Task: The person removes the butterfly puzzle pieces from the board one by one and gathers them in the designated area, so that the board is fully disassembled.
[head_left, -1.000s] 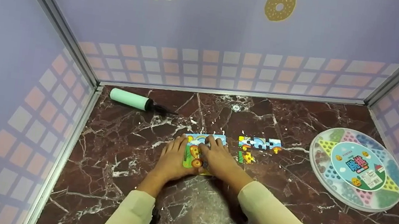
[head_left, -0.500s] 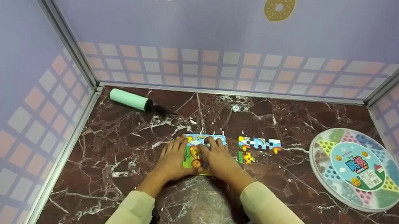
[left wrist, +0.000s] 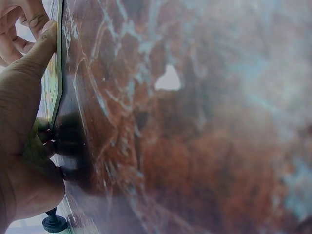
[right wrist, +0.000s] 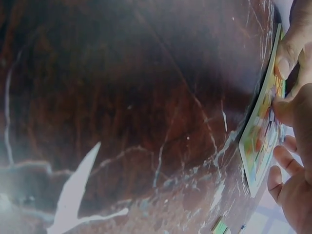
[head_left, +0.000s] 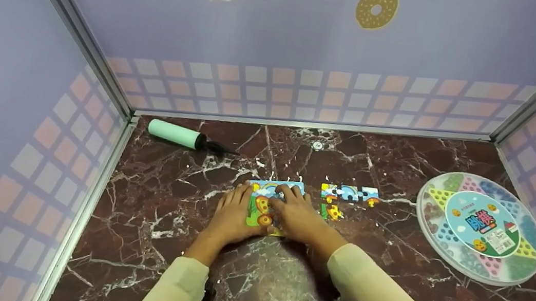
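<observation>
A flat, rectangular, brightly printed puzzle board (head_left: 259, 206) lies near the middle of the dark red-brown marbled surface (head_left: 132, 236). The left hand (head_left: 234, 216) rests with fingers extended along the board's left edge, thumb at its near edge. The right hand (head_left: 296, 216) arches over the right half, fingers bent, covering that edge; whether it pinches a piece cannot be told. A narrow strip of surface separates the board from a row of small jigsaw pieces (head_left: 349, 193) and yellow-and-green pieces (head_left: 333, 212) to its right. A wider stretch reaches the round, transparent plastic game case (head_left: 480, 227) near the right edge. A mint-green cylindrical pump with black nozzle (head_left: 174, 134) occupies the far left corner.
</observation>
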`<state>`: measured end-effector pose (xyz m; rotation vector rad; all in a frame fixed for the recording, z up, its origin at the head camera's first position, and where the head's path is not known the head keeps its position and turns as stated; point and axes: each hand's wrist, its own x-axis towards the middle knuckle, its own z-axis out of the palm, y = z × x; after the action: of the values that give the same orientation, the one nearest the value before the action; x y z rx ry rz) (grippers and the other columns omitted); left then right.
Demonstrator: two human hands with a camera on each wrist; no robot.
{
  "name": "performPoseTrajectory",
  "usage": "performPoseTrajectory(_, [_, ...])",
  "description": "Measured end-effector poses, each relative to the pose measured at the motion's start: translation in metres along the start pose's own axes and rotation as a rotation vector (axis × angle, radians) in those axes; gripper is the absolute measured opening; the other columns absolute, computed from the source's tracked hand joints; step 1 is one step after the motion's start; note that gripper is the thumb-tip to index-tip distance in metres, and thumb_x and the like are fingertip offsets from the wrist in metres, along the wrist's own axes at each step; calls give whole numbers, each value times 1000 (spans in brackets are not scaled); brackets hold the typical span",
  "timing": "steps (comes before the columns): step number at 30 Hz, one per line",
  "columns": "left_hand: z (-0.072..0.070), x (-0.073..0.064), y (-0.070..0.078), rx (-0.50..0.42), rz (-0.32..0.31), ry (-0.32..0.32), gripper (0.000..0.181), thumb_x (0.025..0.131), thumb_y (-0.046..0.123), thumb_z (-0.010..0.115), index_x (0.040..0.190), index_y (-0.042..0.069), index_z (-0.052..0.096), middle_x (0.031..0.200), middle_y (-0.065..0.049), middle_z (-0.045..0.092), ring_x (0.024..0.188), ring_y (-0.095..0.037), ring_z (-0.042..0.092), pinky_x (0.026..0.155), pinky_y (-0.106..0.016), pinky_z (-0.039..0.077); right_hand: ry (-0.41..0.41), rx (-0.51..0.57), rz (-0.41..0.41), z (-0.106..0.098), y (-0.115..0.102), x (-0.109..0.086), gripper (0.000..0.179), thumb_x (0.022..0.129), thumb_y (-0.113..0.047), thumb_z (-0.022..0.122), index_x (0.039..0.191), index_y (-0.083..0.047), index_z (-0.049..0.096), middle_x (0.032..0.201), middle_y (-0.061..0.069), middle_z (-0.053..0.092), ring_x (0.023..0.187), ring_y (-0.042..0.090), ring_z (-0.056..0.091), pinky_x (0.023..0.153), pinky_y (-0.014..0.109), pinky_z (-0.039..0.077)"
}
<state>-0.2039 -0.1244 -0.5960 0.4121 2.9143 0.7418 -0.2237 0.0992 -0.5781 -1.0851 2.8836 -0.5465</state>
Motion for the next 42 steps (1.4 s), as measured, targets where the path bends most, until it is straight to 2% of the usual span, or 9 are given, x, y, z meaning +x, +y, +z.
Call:
performPoseTrajectory(5, [-1,-1,1,3,6,12,124,83,71,81,171,-1,33,177,-26,34,164,-48,33,134,-68,27,16,12,-5,1,3,0,45,105,-32,76,145,-12,70,151,22,54,127,42,54,98,71,54])
performPoseTrajectory(12, [0,-1,0,-4,9,18,123,84,72,80,171,-1,33,177,-25,34,164,-49,32,133,-70,27,37,61,7,3,6,-2,41,109,-36,71,141,-11,73,148,21,57,128,41,55,98,71,55])
performPoseTrajectory(20, [-2,-1,2,8,1,8,126,83,75,81,172,1,32,178,-24,33,164,-48,33,134,-69,27,33,37,6,1,7,-2,43,109,-41,69,139,-10,74,145,21,60,125,40,57,92,65,56])
performPoseTrajectory(25, [-3,0,3,-2,-14,-5,126,84,75,82,173,2,30,178,-22,32,164,-47,31,135,-68,25,48,29,3,2,7,-2,41,108,-41,72,136,-10,75,143,19,62,125,39,58,96,67,55])
performPoseTrajectory(33, [0,0,2,15,-12,-8,127,83,76,81,173,3,30,178,-22,33,163,-48,32,136,-67,24,99,-9,-26,0,11,-6,33,103,-41,79,113,-10,77,141,15,67,125,37,61,98,63,56])
performPoseTrajectory(40, [1,1,0,15,-17,-15,126,83,74,81,173,2,30,179,-22,31,166,-47,30,136,-67,24,112,-9,-42,-4,22,-11,25,100,-37,81,104,-12,77,144,15,68,126,38,62,114,69,50])
performPoseTrajectory(42, [1,2,0,13,-24,-23,127,83,75,81,174,2,29,180,-22,30,167,-46,29,136,-67,24,115,-8,-49,-5,26,-12,23,98,-33,82,104,-12,77,144,16,68,125,37,62,113,68,51])
